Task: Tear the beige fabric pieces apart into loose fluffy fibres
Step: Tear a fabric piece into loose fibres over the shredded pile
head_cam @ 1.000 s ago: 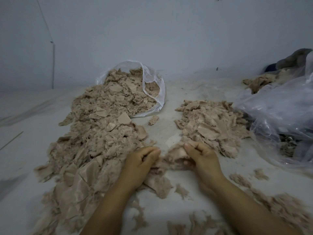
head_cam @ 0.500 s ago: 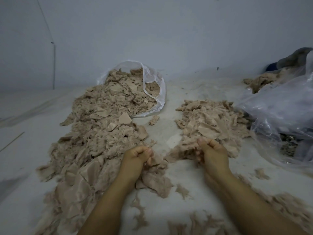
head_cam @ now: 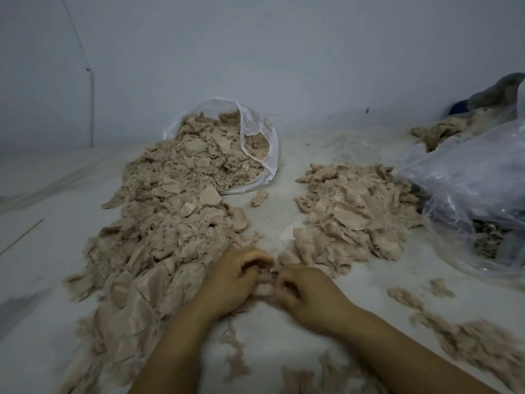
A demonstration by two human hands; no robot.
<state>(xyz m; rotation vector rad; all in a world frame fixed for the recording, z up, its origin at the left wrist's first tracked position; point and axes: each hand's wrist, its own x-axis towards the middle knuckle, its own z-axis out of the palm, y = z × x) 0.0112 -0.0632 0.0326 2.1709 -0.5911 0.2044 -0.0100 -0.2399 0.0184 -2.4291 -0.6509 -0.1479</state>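
A long heap of beige fabric pieces and fluff runs down the left of the white surface from an open clear bag. A smaller beige pile lies to the right. My left hand and my right hand meet at the middle, knuckles up and fingers curled. Both pinch one small beige fabric piece between them, most of it hidden by my fingers.
A large crumpled clear plastic bag lies at the right with dark items inside. Loose beige fibres are strewn near the front right and front middle. More cloth sits at the back right. A pale wall stands behind.
My hands were apart, the right one at the smaller pile's edge. They have come together nearer to me and now pinch one small piece between them.
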